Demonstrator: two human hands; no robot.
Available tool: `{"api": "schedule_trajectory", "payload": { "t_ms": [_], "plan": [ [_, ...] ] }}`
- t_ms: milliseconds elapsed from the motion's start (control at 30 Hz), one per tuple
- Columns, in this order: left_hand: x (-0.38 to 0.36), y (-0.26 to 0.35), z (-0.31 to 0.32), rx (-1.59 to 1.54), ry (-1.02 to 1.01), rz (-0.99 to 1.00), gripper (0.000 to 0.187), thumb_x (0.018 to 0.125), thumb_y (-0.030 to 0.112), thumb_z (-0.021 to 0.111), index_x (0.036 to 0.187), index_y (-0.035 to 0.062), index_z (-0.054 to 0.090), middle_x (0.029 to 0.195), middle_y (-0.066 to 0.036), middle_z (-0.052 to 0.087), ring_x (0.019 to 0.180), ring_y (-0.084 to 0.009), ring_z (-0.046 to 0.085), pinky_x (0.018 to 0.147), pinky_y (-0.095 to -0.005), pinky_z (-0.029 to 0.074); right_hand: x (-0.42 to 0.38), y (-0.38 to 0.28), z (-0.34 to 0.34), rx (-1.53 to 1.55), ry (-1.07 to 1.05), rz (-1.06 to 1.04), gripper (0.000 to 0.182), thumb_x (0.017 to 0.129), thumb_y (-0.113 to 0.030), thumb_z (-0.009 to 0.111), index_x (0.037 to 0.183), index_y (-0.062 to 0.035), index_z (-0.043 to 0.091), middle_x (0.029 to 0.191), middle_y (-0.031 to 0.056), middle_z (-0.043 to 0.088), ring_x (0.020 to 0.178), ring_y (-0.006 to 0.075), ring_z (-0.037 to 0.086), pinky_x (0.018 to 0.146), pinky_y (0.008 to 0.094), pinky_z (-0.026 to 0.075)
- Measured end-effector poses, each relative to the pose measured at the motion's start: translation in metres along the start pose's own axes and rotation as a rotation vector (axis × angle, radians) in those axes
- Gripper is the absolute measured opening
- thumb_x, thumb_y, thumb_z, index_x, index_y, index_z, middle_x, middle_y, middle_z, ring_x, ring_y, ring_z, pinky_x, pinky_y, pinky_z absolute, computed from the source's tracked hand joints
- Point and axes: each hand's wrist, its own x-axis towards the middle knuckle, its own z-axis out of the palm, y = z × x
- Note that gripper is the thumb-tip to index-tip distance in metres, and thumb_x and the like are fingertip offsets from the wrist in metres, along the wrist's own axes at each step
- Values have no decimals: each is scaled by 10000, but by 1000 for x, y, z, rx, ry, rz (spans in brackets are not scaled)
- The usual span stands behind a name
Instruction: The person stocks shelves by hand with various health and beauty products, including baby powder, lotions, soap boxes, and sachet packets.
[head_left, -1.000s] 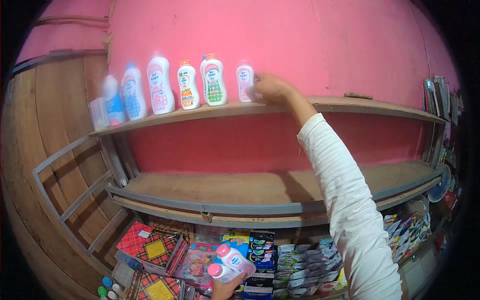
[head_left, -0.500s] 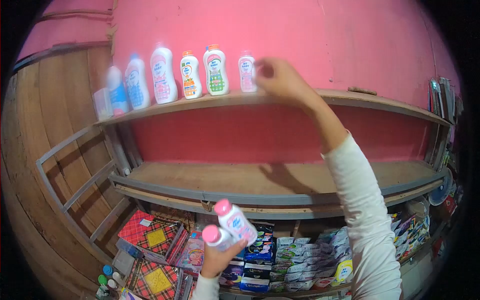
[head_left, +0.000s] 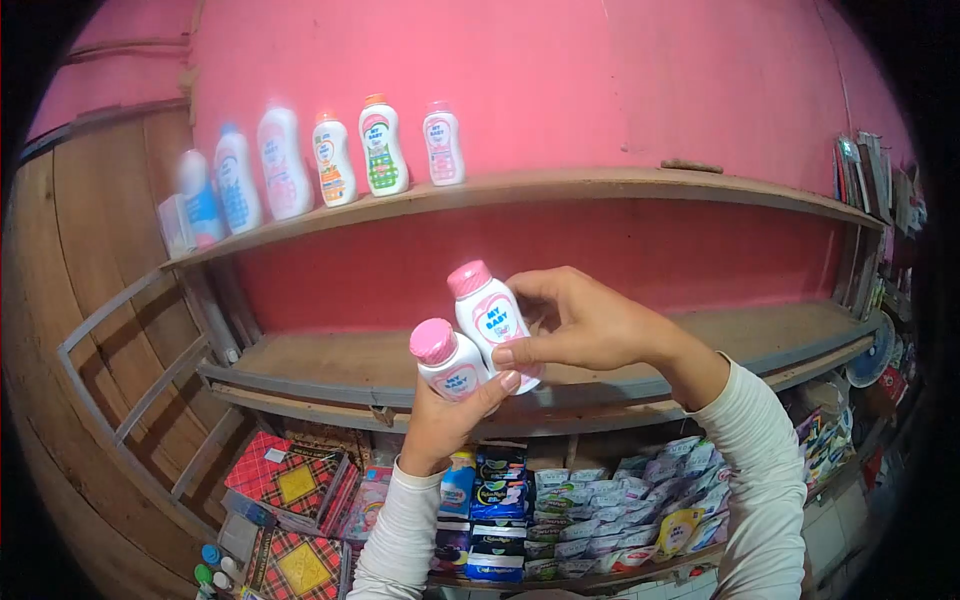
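Two small white baby powder bottles with pink caps are held in front of the shelves. My left hand (head_left: 445, 425) is closed around the lower-left powder bottle (head_left: 455, 372), its thumb reaching the base of the other one. My right hand (head_left: 585, 325) grips the second powder bottle (head_left: 493, 318) between thumb and fingers, at its right side. Both bottles tilt to the left and touch or nearly touch. On the upper shelf, a similar pink-capped powder bottle (head_left: 443, 148) stands upright at the right end of a row of several bottles.
The row includes a green-patterned bottle (head_left: 383, 150), an orange one (head_left: 333, 165) and blue ones. A small brown stick-like object (head_left: 692, 166) lies on the upper shelf (head_left: 600, 184). Below the middle shelf (head_left: 300, 352) are red plaid boxes (head_left: 290, 480) and rows of packets (head_left: 600, 515).
My right hand has come down from the standing bottle on the upper shelf and taken hold of one of the two bottles in my left hand. The view has shifted slightly right.
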Motion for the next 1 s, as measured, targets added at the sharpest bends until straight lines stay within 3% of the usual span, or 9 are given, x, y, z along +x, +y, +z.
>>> {"api": "schedule_trajectory", "payload": {
  "t_ms": [133, 233, 367, 533, 567, 733, 800, 833, 1000],
  "plan": [
    [2, 1, 15, -67, 74, -14, 407, 863, 81, 749, 1210, -11, 556, 991, -57, 667, 812, -111, 652, 655, -246, 531, -4, 0, -11, -21, 152, -105, 353, 832, -209, 789, 1077, 2, 647, 943, 75, 691, 831, 106, 623, 749, 298, 517],
    [-9, 1, 15, -109, 124, -16, 489, 875, 57, 727, 1293, -30, 490, 1002, -95, 664, 800, -141, 667, 682, -271, 560, 12, -10, -44, 135, 367, -206, 369, 841, -197, 788, 1137, -19, 657, 954, 42, 694, 819, 104, 624, 701, 260, 519],
    [-41, -18, 6, -195, 149, -15, 477, 875, 17, 708, 1265, -24, 436, 915, -87, 629, 783, -179, 673, 702, -305, 571, 61, -14, -126, -204, 569, -112, 406, 841, -286, 778, 1084, 23, 677, 955, 98, 704, 854, 148, 661, 727, 282, 538],
    [-78, -40, -15, -251, 39, 4, 522, 855, 197, 781, 1183, 5, 423, 895, -109, 597, 802, -226, 684, 725, -341, 580, 148, 18, -174, -286, 540, 125, 391, 799, -256, 824, 1037, 25, 695, 952, 119, 710, 841, 198, 687, 719, 320, 574],
    [-88, -43, -18, -263, 87, -50, 605, 821, 301, 812, 1170, 1, 419, 919, -133, 611, 819, -247, 692, 737, -361, 581, 161, 20, -176, -324, 520, 191, 366, 799, -252, 826, 1019, 14, 704, 949, 120, 710, 831, 195, 687, 709, 323, 576],
    [-117, -44, -34, -269, 169, -64, 614, 814, 339, 808, 1144, -14, 430, 937, -169, 644, 814, -272, 700, 740, -387, 586, 212, 39, -186, -547, 366, 340, 275, 817, -277, 818, 946, -46, 741, 959, 130, 706, 825, 183, 681, 697, 336, 587],
    [-123, -46, -41, -241, 198, -67, 618, 808, 363, 806, 1129, -19, 441, 922, -171, 646, 798, -276, 700, 726, -389, 586, 218, 39, -177, -379, 466, 488, 274, 825, -293, 812, 957, -62, 745, 999, 143, 701, 824, 193, 681, 703, 340, 594],
    [-125, -48, -45, -230, 215, -69, 620, 806, 375, 804, 1121, -21, 447, 914, -172, 647, 791, -278, 700, 719, -390, 586, 221, 43, -178, -324, 396, 478, 346, 817, -305, 819, 1009, -31, 730, 1144, 196, 666, 887, 234, 693, 738, 348, 604],
    [-127, -54, -53, -174, 261, -60, 638, 792, 436, 798, 1082, -33, 476, 877, -177, 652, 752, -289, 700, 684, -396, 588, 231, 55, -173, -403, 375, 538, 406, 809, -306, 823, 1047, 3, 710, 1269, 268, 599, 987, 277, 694, 792, 338, 604]
  ]
}}
